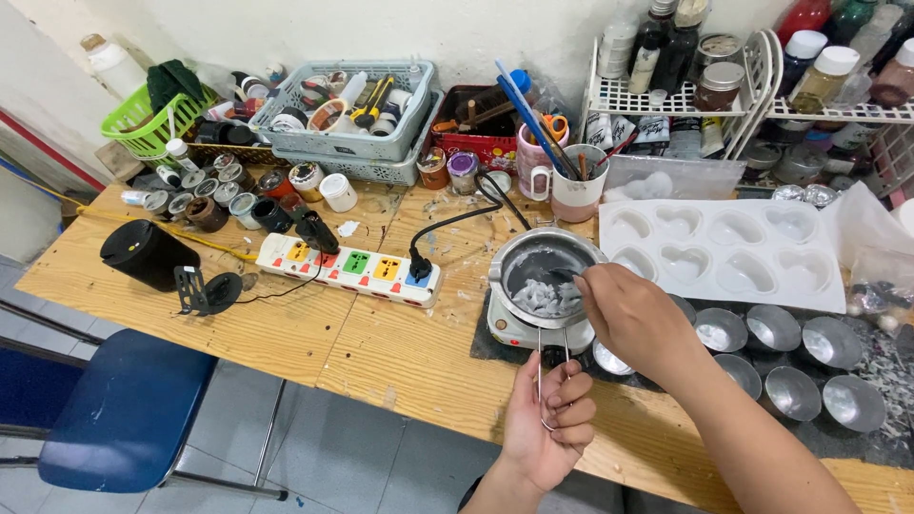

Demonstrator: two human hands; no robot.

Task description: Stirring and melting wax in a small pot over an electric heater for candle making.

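The pot (544,276), a small metal one, sits on a white hotplate (519,328) near the counter's front edge, with whitish flakes (545,298) heaped in its grey base. The left hand (550,424) is closed round the pot's wire handle (552,366), likely to steady it on the small burner. The right hand (630,314) reaches over the rim, fingers pinched on a thin stirrer (562,274) whose tip dips into the flakes. A black cord (457,217) runs from the hotplate side to a white power strip (350,268). Just right lie a white heart mould (721,253) and round metal cups (773,328), close for reach. The counter (286,328) is scuffed plywood, crowded at the back with baskets (352,119), jars and a wire rack (666,95) against a white wall; a blue chair (124,409) stands on grey tiles.
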